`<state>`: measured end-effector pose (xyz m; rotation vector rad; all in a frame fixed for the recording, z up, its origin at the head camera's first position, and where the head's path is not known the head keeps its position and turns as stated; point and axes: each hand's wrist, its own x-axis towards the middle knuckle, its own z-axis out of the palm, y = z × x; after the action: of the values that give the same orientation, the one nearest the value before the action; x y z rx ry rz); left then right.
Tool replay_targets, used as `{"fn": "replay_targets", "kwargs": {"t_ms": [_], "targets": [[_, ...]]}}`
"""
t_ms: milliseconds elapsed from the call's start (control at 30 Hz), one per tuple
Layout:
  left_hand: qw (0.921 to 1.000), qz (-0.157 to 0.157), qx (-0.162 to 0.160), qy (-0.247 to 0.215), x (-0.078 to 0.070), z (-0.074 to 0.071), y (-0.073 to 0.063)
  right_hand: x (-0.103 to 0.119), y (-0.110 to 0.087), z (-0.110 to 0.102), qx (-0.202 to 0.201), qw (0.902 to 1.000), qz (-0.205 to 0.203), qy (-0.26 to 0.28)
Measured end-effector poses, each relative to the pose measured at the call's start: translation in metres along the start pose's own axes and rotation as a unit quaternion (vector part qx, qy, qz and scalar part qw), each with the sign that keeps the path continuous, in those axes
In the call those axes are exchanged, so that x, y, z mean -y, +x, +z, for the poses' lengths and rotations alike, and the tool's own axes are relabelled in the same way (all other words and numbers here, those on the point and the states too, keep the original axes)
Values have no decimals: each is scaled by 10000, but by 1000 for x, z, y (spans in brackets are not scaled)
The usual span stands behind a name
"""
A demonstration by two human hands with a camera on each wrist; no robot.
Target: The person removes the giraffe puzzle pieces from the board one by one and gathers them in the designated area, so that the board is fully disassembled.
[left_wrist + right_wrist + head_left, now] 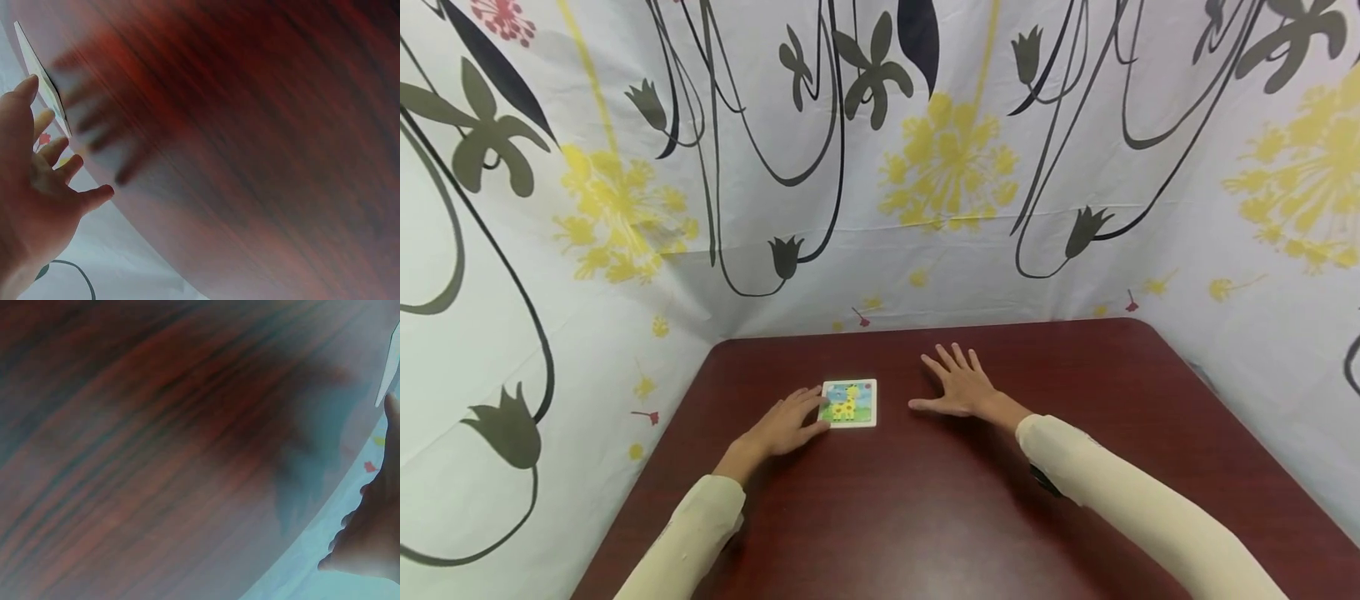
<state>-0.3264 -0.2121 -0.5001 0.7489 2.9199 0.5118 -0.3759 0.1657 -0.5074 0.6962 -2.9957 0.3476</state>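
On the dark red surface (887,517), toward the far side and left of the middle: a square picture (853,405), lying flat, with a white border. Shows a spotted yellow giraffe (845,407) on green ground against a blue sky, with a red spot (868,386) in the upper right corner. At the near left of the picture, the left hand (786,422), fingers loosely spread and slightly bent, with a fingertip and the thumb overlapping the border in the head view; cannot tell whether touching it or just above. To the right of the picture and apart from it, the right hand (958,389), spread wide, thumb toward the picture, fingers toward the far edge. In both wrist views, blurred dark shapes of the hands on the glossy surface. On both arms, long cream sleeves (1135,508), with a dark object (1045,481) partly hidden beneath the right cuff. Behind and around the surface, white cloth (955,275) printed with yellow flower heads (951,162), grey tulips (786,257) and curling dark stems.
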Motion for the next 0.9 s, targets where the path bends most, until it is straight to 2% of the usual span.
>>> {"fn": "replay_targets", "kwargs": {"t_ms": [167, 300, 467, 733, 900], "targets": [[9996, 128, 57, -256, 0, -2, 1, 12, 10, -3, 102, 9999, -63, 64], [9992, 176, -21, -369, 0, -4, 3, 25, 19, -5, 153, 9997, -94, 163], [9995, 146, -56, -274, 0, -4, 6, 38, 28, -2, 147, 9994, -226, 200], [9998, 111, -20, -141, -2, -3, 5, 66, 33, 3, 132, 9953, -621, 730], [9999, 75, 30, -79, -3, -4, 5, 78, 40, 9, -102, 9911, -987, 887]]}}
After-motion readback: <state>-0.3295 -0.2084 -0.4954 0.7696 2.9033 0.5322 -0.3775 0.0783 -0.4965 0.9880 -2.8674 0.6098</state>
